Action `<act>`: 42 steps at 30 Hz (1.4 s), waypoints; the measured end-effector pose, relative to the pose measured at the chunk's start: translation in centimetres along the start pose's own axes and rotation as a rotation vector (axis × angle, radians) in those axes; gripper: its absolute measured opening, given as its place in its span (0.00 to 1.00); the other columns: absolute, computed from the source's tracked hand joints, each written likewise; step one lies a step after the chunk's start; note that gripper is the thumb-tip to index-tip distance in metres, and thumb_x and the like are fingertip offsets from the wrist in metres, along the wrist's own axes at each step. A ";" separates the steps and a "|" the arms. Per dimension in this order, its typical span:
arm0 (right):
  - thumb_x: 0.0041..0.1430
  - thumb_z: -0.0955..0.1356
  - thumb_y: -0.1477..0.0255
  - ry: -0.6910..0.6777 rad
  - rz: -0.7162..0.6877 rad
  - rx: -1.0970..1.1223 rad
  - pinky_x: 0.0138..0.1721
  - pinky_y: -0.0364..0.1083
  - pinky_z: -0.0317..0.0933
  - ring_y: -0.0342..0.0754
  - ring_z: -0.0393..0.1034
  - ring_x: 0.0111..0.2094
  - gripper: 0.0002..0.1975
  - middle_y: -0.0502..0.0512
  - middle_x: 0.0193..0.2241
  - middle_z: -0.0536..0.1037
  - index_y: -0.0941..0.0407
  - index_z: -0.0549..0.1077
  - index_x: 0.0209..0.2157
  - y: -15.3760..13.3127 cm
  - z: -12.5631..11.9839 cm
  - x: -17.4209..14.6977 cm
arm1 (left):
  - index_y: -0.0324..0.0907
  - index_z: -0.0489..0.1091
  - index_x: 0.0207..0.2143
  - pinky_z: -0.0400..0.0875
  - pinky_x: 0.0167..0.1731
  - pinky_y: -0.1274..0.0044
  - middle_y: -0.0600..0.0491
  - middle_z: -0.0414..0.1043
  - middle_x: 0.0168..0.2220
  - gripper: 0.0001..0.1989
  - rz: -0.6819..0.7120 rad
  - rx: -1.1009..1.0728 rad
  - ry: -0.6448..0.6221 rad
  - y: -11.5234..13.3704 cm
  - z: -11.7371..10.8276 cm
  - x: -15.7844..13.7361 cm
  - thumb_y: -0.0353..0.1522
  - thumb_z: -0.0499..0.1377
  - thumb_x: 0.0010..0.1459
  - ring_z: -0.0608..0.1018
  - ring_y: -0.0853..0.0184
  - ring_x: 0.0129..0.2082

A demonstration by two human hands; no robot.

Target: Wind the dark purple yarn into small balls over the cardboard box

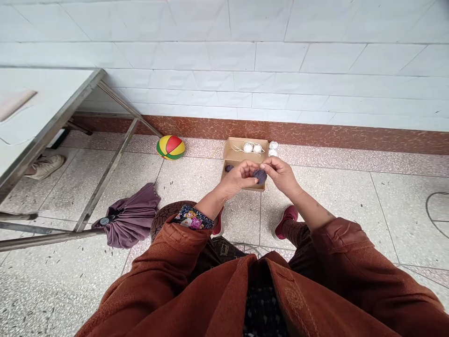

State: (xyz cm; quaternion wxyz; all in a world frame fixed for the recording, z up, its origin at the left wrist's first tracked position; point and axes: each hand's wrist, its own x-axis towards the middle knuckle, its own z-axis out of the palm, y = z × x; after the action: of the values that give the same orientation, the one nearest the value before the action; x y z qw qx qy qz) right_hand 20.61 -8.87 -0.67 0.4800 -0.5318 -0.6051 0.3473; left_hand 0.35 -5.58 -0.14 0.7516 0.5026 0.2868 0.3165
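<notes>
A small dark purple-grey ball of yarn [260, 176] is held up between my hands, above an open cardboard box [228, 150] on the floor. My left hand [239, 179] grips the ball from its left side, thumb below and fingers above. At the top of the ball, my right hand [279, 175] pinches with thumb and forefinger; any strand in that pinch is too fine to make out. White yarn balls [248, 147] with a loose strand lie in the far part of the box. Another dark ball [229, 168] shows in the near part, which my hands partly cover.
White balls [273, 149] sit right of the box by the wall. A coloured ball [170, 147], a folded purple umbrella [131, 217] and a metal-framed table [52, 100] are to the left. Another person's shoe [47, 167] shows under the table. A cable [430, 206] lies far right.
</notes>
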 end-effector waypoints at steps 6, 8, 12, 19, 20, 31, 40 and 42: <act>0.72 0.66 0.60 -0.177 -0.007 -0.149 0.37 0.47 0.65 0.49 0.69 0.31 0.14 0.50 0.29 0.75 0.52 0.71 0.33 1.1 1.6 -1.4 | 0.47 0.70 0.50 0.71 0.50 0.71 0.56 0.78 0.40 0.26 0.111 -0.092 0.173 0.0 -0.8 0.6 0.34 0.74 0.50 0.79 0.68 0.42; 0.73 0.66 0.62 -0.286 -0.103 -0.158 0.39 0.48 0.66 0.48 0.71 0.32 0.12 0.51 0.31 0.77 0.52 0.73 0.34 0.4 1.8 -1.9 | 0.46 0.70 0.50 0.71 0.48 0.71 0.56 0.77 0.40 0.25 0.115 -0.009 0.256 -0.1 -1.2 0.8 0.32 0.73 0.50 0.79 0.68 0.41; 0.73 0.68 0.62 -0.326 -0.201 -0.119 0.40 0.48 0.67 0.49 0.72 0.33 0.10 0.52 0.33 0.80 0.51 0.78 0.38 -1.1 1.0 -1.6 | 0.44 0.70 0.46 0.70 0.45 0.73 0.55 0.77 0.43 0.26 0.054 0.194 0.287 -0.2 -1.2 0.8 0.30 0.75 0.46 0.78 0.70 0.39; 0.71 0.69 0.59 -0.038 -0.111 -0.095 0.42 0.50 0.67 0.50 0.72 0.35 0.13 0.52 0.31 0.79 0.51 0.76 0.34 -0.1 0.0 0.1 | 0.43 0.72 0.44 0.69 0.39 0.76 0.56 0.77 0.37 0.22 -0.051 0.084 0.023 -0.6 -0.3 0.1 0.33 0.75 0.48 0.77 0.71 0.35; 0.71 0.69 0.59 -0.012 -0.087 -0.088 0.41 0.50 0.67 0.50 0.72 0.34 0.13 0.52 0.31 0.78 0.51 0.75 0.33 0.2 0.1 0.1 | 0.43 0.72 0.45 0.71 0.40 0.75 0.55 0.78 0.39 0.23 -0.052 0.029 0.018 -0.5 -0.2 0.0 0.33 0.75 0.48 0.78 0.70 0.38; 0.73 0.65 0.67 -0.199 -0.022 -0.328 0.43 0.50 0.68 0.54 0.76 0.41 0.08 0.57 0.39 0.82 0.52 0.74 0.39 2.0 1.4 -1.2 | 0.43 0.77 0.46 0.75 0.50 0.72 0.51 0.80 0.45 0.21 0.033 -0.276 0.152 0.2 -0.3 0.2 0.31 0.76 0.50 0.80 0.67 0.45; 0.75 0.65 0.68 -0.411 -0.227 -0.368 0.42 0.48 0.68 0.51 0.77 0.38 0.07 0.56 0.40 0.83 0.52 0.75 0.43 0.4 1.2 -2.1 | 0.42 0.75 0.48 0.76 0.45 0.72 0.52 0.80 0.45 0.22 0.021 -0.052 0.265 -0.4 -1.3 0.4 0.32 0.75 0.51 0.80 0.68 0.41; 0.76 0.65 0.67 -0.431 -0.294 -0.291 0.42 0.48 0.68 0.50 0.76 0.37 0.08 0.55 0.39 0.82 0.52 0.76 0.43 -0.1 0.8 -2.1 | 0.42 0.76 0.48 0.75 0.44 0.72 0.52 0.80 0.46 0.23 0.032 0.020 0.285 -0.6 -1.2 0.4 0.31 0.75 0.49 0.80 0.68 0.40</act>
State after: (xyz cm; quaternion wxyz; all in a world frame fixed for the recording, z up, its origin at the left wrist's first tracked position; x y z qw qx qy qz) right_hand 19.72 -10.83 -1.22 0.3045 -0.4156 -0.8070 0.2886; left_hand -0.14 -4.75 -1.10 0.6933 0.4645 0.3855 0.3937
